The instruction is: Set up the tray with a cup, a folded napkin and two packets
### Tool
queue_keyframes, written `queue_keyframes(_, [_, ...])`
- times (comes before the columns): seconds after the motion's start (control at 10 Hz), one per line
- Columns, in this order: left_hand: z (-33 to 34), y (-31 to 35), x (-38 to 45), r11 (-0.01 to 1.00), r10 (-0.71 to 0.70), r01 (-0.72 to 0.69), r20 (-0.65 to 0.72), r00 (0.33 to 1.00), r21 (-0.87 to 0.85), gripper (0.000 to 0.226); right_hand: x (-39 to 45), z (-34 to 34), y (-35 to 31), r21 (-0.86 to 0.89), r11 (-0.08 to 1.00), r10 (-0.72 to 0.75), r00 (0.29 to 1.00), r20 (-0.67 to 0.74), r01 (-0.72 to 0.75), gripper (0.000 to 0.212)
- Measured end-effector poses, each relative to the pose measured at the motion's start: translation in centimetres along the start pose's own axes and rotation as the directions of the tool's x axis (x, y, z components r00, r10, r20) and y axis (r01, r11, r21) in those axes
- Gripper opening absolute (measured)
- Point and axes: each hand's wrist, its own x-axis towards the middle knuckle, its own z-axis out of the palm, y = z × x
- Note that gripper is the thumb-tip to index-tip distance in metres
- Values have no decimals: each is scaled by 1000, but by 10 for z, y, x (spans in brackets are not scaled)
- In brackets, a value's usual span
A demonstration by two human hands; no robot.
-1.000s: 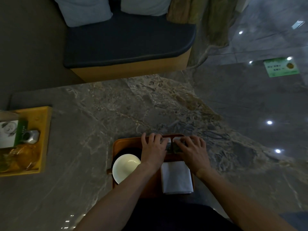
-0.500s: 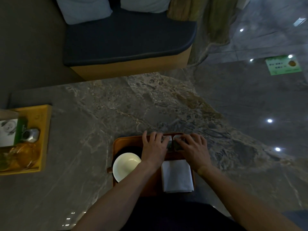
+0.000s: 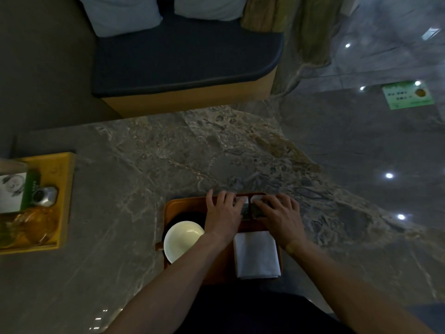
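brown tray [image 3: 183, 206] sits at the near edge of the marble table [image 3: 168, 165], right in front of the person. wide bare marble beyond the tray and to its left; the table's right edge runs diagonally close past the tray's right side, glossy floor [image 3: 361, 141] beyond it. white cup [image 3: 183, 239] in tray's near-left part on a dark round patch, folded white napkin [image 3: 256, 254] in near-right part, its near edge at the tray rim. two packets side by side at the tray's far edge: left packet [image 3: 245, 208] under the left hand [image 3: 222, 216], right packet [image 3: 255, 209] under the right hand [image 3: 279, 218]. both hands flat, fingers spread, fingertips pressing on the packets, not curled around them; the packets are mostly covered. left forearm crosses over the cup's right rim. yellow tray [image 3: 60, 179] at the far left table edge, well apart, holding a green-and-white box [image 3: 16, 189], a small metal tin [image 3: 45, 196] and an amber glass jar [image 3: 31, 227]. bench with dark cushion [image 3: 183, 59] beyond the table, two pale pillows [image 3: 120, 13] on it. green sign [image 3: 407, 95] on the floor, far right.
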Motion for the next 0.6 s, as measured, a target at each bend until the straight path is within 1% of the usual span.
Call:
queue_keyframes(0.2, [0,-2,-2,999,39,-40,-21,999,-19,51,-4,-1,-4,102,994,38,999,-21,-36,51])
queue_keyframes(0.3, [-5,-6,-2,996,55,-59,-54,997,-69,48,-6,-5,-2,143,988,61,996,-70,-51,52])
queue_keyframes(0.4, [-10,-13,-5,990,53,-60,-57,997,-127,44,-9,-8,-3,168,984,69,994,-85,-54,48])
queue_keyframes(0.5, [-19,-25,-7,969,80,-95,-76,994,-228,36,-7,-17,0,161,985,74,995,-60,-63,39])
queue_keyframes(0.6, [-29,-34,-8,958,101,-114,-64,993,-261,33,-5,-25,-3,134,989,68,998,10,-68,38])
